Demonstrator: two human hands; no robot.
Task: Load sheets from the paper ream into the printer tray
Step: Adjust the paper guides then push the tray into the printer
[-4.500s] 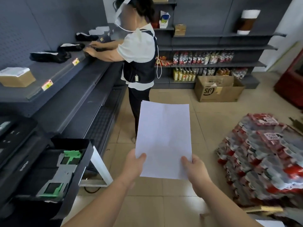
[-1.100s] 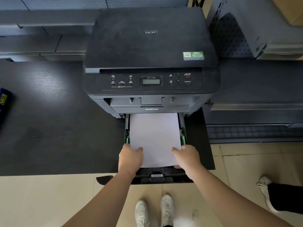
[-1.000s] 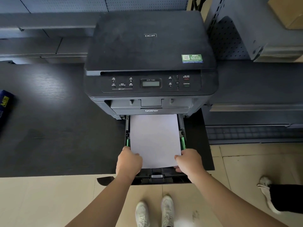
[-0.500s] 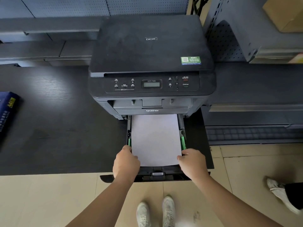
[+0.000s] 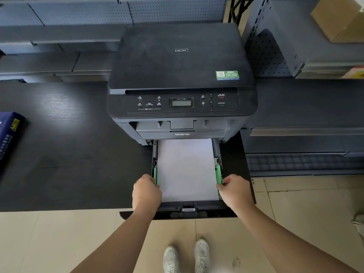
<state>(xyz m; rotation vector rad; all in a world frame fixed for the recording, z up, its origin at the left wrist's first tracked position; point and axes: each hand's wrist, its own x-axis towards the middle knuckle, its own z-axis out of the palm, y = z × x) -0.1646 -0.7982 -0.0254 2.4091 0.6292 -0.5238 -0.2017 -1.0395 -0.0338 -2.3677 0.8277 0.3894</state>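
The black printer (image 5: 181, 75) stands on a dark counter with its paper tray (image 5: 189, 210) pulled out toward me. White sheets (image 5: 187, 170) lie flat in the tray between two green side guides. My left hand (image 5: 146, 191) is curled at the left green guide (image 5: 155, 175), fingertips on it and against the sheets' left edge. At the right green guide (image 5: 218, 174), my right hand (image 5: 234, 189) is curled the same way. The blue paper ream (image 5: 9, 134) lies on the counter at the far left, partly out of frame.
Grey pegboard shelving rises behind and to the right of the printer, with a cardboard box (image 5: 342, 18) on an upper right shelf. My shoes (image 5: 186, 257) stand on the beige tiled floor below the tray. Another person's shoe (image 5: 359, 225) shows at the right edge.
The sheets have gone from held above the tray's front to lying flat inside it. Both hands have shifted outward from the sheets' near corners to the green side guides.
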